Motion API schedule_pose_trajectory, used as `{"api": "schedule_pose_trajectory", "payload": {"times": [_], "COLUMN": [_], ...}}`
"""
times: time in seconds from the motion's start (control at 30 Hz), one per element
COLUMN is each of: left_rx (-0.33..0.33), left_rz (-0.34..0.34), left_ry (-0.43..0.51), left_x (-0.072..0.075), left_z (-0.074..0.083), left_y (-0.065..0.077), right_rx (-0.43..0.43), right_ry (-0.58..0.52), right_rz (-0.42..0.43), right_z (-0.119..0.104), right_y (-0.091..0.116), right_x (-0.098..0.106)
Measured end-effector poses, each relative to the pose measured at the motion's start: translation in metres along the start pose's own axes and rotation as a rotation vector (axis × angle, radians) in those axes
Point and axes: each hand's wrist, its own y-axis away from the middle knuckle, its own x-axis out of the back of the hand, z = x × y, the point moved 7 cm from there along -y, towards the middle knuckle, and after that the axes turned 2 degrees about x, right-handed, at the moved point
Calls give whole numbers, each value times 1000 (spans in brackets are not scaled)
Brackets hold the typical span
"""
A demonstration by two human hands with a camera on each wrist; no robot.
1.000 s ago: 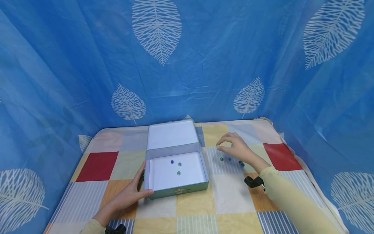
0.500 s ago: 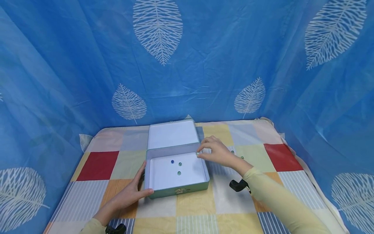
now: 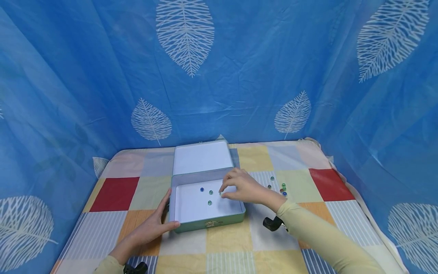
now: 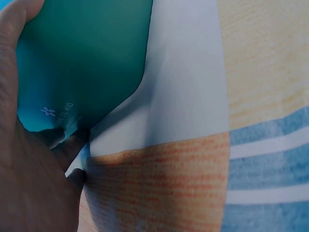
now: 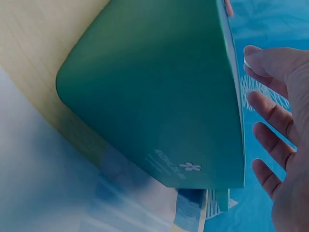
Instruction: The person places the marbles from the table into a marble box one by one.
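Note:
A green box with a white inside lies on the patchwork cloth, its lid laid back. My left hand rests on its left side, thumb at the front corner and index finger along the side wall. Over the right half of the box, my right hand pinches a small pale marble between thumb and fingertip. The marble is mostly hidden by the fingers. On the box floor lie a blue marble and two green ones. In the right wrist view the box wall hides the inside.
Several loose marbles, green, blue and reddish, lie on the cloth to the right of the box, near my right forearm. A blue curtain with white leaf prints hangs behind and at both sides.
My right hand has moved left from above the cloth to over the box, carrying the pinched marble. Some marbles on the cloth have shifted. My left hand has stayed in place.

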Motion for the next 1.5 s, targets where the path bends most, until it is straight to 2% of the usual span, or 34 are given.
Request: {"api": "schedule_pose_trajectory", "payload": {"times": [0.27, 0.5, 0.73, 1.07, 1.5], "left_rx": [14, 18, 21, 9, 18], "left_rz": [3, 4, 6, 3, 7], "left_ry": [-23, -37, -27, -16, -34], "left_x": [-1, 0, 0, 0, 0], "left_z": [0, 0, 0, 0, 0], "left_y": [-1, -1, -1, -1, -1], "right_rx": [50, 14, -35, -163, -400], "right_ry": [48, 30, 4, -114, -137], "right_rz": [-1, -17, 27, 147, 262], "right_z": [-7, -4, 5, 40, 115], "right_y": [-1, -1, 6, 31, 99], "right_x": [-6, -6, 12, 48, 92]}}
